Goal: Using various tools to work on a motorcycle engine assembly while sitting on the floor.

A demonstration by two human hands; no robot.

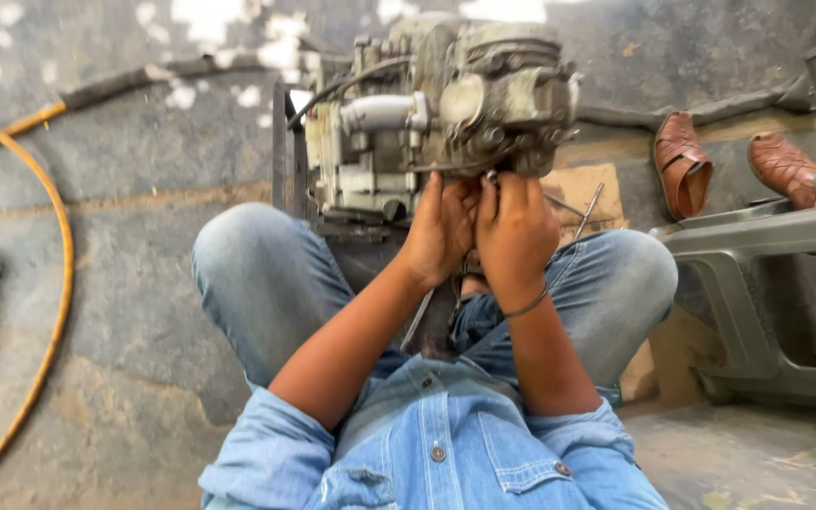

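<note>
Blue denim shirt sleeves sit closest, rolled up at the bottom of the view. Two bare arms go up from them toward 12 o'clock, over blue jeans on bent knees.

Both hands meet under a big, dirty grey metal engine part that stands at 12 o'clock, between the knees. The left hand has its fingers curled, and the fingertips touch the bottom edge of the engine part. The right hand is just beside it, touching it, with fingers curled up too. I cannot tell if either hand is gripping something small, because the backs of the hands hide it. A thin metal bangle is on the right wrist.

At 9 o'clock, an orange hose curves over the grey stone floor. At 2 o'clock, two brown leather sandals lie well apart from the hands. At 3 o'clock is a grey-green plastic stool.
</note>
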